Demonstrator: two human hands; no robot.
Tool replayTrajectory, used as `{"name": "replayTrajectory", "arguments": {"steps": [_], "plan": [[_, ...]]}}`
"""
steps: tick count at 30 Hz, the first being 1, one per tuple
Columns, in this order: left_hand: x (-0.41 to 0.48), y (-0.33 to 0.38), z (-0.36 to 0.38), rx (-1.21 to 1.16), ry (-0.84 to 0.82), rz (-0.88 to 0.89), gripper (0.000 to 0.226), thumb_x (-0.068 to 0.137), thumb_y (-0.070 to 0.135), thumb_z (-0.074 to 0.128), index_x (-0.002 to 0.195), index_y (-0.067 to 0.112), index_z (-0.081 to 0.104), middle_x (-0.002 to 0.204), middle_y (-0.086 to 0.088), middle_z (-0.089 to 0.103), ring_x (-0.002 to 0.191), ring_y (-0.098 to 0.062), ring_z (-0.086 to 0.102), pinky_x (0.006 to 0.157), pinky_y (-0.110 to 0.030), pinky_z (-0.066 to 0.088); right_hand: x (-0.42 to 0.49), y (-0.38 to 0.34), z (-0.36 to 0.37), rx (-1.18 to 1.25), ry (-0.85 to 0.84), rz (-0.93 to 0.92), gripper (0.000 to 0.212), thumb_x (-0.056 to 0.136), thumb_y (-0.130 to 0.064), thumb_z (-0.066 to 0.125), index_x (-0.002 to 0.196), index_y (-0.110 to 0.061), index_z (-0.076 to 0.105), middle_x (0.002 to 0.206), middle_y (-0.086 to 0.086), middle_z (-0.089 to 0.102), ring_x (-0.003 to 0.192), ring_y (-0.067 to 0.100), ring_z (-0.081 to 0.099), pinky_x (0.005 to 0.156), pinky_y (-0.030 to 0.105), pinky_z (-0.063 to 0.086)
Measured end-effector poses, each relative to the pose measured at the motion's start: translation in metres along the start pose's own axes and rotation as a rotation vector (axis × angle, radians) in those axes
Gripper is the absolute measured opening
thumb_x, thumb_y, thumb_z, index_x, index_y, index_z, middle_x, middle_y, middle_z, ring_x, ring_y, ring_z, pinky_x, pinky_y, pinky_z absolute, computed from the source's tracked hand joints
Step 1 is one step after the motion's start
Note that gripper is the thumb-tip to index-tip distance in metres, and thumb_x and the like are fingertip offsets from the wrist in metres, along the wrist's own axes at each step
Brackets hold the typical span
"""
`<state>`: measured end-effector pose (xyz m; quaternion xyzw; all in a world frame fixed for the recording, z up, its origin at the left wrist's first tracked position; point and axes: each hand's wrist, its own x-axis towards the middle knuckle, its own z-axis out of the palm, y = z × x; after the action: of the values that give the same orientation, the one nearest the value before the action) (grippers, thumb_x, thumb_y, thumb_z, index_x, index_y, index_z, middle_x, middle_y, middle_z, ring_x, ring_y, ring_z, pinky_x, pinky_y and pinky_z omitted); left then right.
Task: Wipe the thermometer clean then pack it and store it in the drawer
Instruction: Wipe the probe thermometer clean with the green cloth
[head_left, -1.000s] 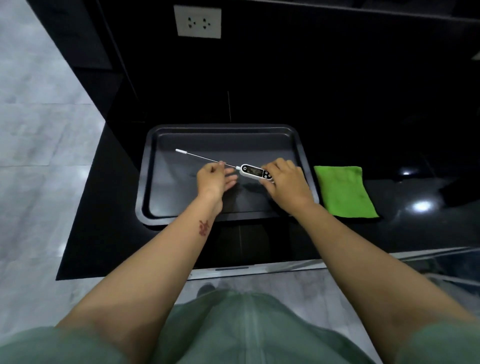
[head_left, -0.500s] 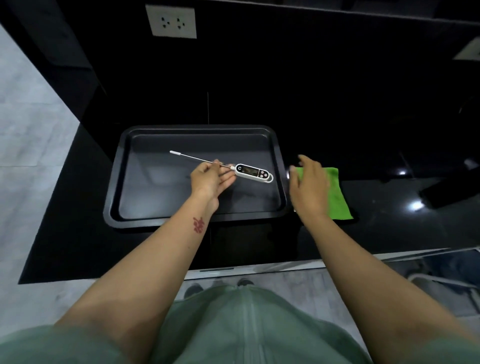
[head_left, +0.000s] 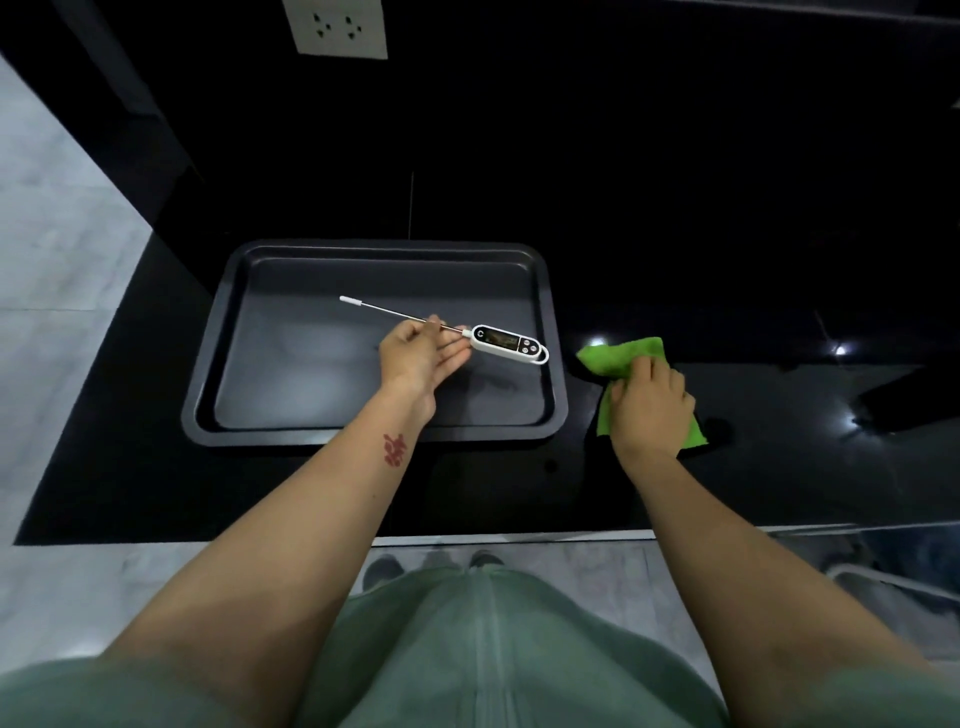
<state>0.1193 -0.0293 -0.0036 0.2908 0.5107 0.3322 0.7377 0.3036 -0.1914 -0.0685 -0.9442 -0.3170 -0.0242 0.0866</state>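
Currently left hand (head_left: 415, 353) pinches thermometer (head_left: 506, 340) by its probe (head_left: 384, 310); right hand (head_left: 649, 405) grips cloth (head_left: 623, 351). Advise: fold cloth round probe, wipe toward tip, hold body steady.

- pretty dark corner, black wall (head_left: 649, 130) with a white double socket (head_left: 340, 26) up top
- glossy black counter (head_left: 130, 467), couple of bright light glints (head_left: 839, 349) on its right side
- pale grey marble-look floor tiles (head_left: 52, 234) on the left

On the black counter (head_left: 779, 467): dark tray (head_left: 203, 374), green cloth (head_left: 621, 353).
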Motion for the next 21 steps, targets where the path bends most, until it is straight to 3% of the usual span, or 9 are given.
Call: {"name": "replayTrajectory", "arguments": {"steps": [2, 5, 9, 12, 16, 21], "plan": [[0.0, 0.001, -0.001, 0.008, 0.002, 0.006, 0.019, 0.102, 0.015, 0.048, 0.085, 0.008, 0.053, 0.08, -0.014, 0.07, 0.072, -0.022, 0.072, 0.065, -0.028, 0.061, 0.002, 0.002, -0.002, 0.084, 0.04, 0.05, 0.022, 0.096, -0.019, 0.047, 0.109, -0.003, 0.054, 0.115, 0.017, 0.061, 0.112, 0.037, 0.05, 0.091, 0.049, 0.038], [0.002, 0.007, -0.005, 0.008, 0.012, 0.018, 0.019, 0.102, 0.015, 0.049, 0.085, 0.008, 0.055, 0.082, -0.016, 0.07, 0.075, -0.023, 0.073, 0.067, -0.029, 0.062, 0.007, -0.012, -0.023, 0.459, 0.101, 0.186, 0.02, 0.097, -0.022, 0.04, 0.106, -0.006, 0.048, 0.099, 0.018, 0.061, 0.095, 0.038, 0.057, 0.08, 0.048, 0.046], [0.004, 0.023, -0.01, -0.023, 0.031, 0.045, 0.019, 0.101, 0.013, 0.049, 0.085, 0.006, 0.055, 0.077, -0.015, 0.07, 0.068, -0.021, 0.073, 0.065, -0.03, 0.062, 0.014, -0.057, -0.061, 0.815, 0.016, 0.025, 0.018, 0.095, -0.023, 0.039, 0.104, -0.01, 0.047, 0.083, 0.008, 0.059, 0.075, 0.029, 0.056, 0.065, 0.037, 0.041], [0.004, 0.036, -0.012, -0.054, 0.032, 0.064, 0.02, 0.101, 0.012, 0.048, 0.084, 0.005, 0.055, 0.075, -0.015, 0.068, 0.062, -0.019, 0.072, 0.062, -0.028, 0.061, 0.014, -0.091, -0.068, 0.854, -0.088, -0.108, 0.017, 0.095, -0.025, 0.042, 0.098, -0.009, 0.047, 0.077, 0.008, 0.058, 0.075, 0.032, 0.057, 0.067, 0.039, 0.041], [0.002, 0.043, -0.015, -0.036, 0.014, 0.086, 0.023, 0.102, 0.011, 0.047, 0.081, 0.006, 0.053, 0.076, -0.015, 0.068, 0.058, -0.018, 0.07, 0.059, -0.027, 0.061, 0.002, -0.125, -0.059, 0.902, -0.275, -0.086, 0.018, 0.1, -0.036, 0.04, 0.101, -0.019, 0.047, 0.089, 0.008, 0.064, 0.086, 0.032, 0.061, 0.076, 0.039, 0.045], [-0.001, 0.047, -0.028, -0.011, -0.02, 0.049, 0.02, 0.102, 0.013, 0.049, 0.083, 0.007, 0.054, 0.077, -0.014, 0.07, 0.063, -0.021, 0.072, 0.06, -0.03, 0.061, -0.013, -0.146, -0.056, 0.874, -0.216, -0.12, 0.024, 0.103, -0.037, 0.037, 0.106, -0.015, 0.044, 0.079, -0.002, 0.057, 0.068, 0.013, 0.055, 0.061, 0.033, 0.043]]}}
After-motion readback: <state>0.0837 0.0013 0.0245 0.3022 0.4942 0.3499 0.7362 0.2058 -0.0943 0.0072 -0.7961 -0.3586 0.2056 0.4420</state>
